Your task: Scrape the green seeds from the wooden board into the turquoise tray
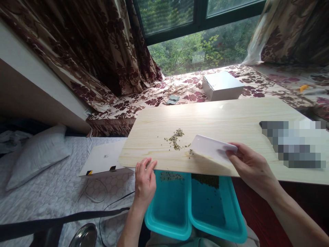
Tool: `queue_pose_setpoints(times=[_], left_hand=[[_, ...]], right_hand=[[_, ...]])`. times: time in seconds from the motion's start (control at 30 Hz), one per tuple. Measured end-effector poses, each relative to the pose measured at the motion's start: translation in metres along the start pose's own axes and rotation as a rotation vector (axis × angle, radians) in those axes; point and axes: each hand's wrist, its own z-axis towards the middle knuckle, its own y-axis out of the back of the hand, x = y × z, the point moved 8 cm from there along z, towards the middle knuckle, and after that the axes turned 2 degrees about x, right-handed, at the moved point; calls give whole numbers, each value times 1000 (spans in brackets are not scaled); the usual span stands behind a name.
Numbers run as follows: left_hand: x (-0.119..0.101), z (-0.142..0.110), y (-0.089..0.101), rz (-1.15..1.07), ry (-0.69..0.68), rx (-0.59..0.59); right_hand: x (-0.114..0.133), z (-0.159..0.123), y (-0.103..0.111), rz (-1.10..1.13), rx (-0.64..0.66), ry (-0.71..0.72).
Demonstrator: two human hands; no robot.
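My right hand (pixel 250 164) is closed on the near right end of a white flat rectangular piece (pixel 209 147) with rounded corners, thumb on one side and fingers on the other. The piece is tilted over the wooden tabletop (pixel 231 116). By its left end lies a scattered patch of small greenish-brown beans (pixel 176 140). My left hand (pixel 145 180) rests with its fingers laid over the table's front edge. Under that edge are two turquoise bins: the left bin (pixel 168 231) shows a few pale and dark bits, the right bin (pixel 218 235) a dark heap of beans.
A white box (pixel 223 85) and a small grey folded item (pixel 172 99) stand on the flowered window ledge. Another white box (pixel 102 157) lies on the bed at left, near a cable and a metal bowl (pixel 84 236). A blurred-out object (pixel 295 145) is on the table's right.
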Motion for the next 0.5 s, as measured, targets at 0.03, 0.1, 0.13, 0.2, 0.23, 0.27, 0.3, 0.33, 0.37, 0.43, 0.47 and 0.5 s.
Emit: queue_pose_setpoints(times=[0.03, 0.1, 0.13, 0.2, 0.23, 0.27, 0.3, 0.33, 0.37, 0.43, 0.47, 0.5], left_hand=[[0, 0, 0, 0, -1, -1], [0, 0, 0, 0, -3, -3], [0, 0, 0, 0, -5, -4], [0, 0, 0, 0, -8, -4], [0, 0, 0, 1, -9, -4], [0, 0, 0, 2, -10, -2], [0, 0, -1, 3, -11, -1], [0, 0, -1, 4, -12, 0], [-1, 0, -1, 6, -13, 0], [-1, 0, -1, 8, -15, -1], [-1, 0, -1, 9, -15, -2], [-1, 0, -1, 10, -16, -2]], right_hand=[[2, -1, -2, -6, 6, 7], [6, -2, -7, -9, 28, 19], [9, -3, -10, -6, 46, 23], [13, -4, -12, -1, 62, 25], [14, -4, -12, 2, 61, 25], [15, -5, -11, 3, 51, 22], [14, -5, -8, 4, 33, 17], [13, -6, -5, 4, 14, 9], [11, -8, -3, 2, 2, -1], [6, -12, 1, -6, -1, -23], [4, -14, 3, -12, 2, -33], [2, -17, 4, -18, 1, -40]])
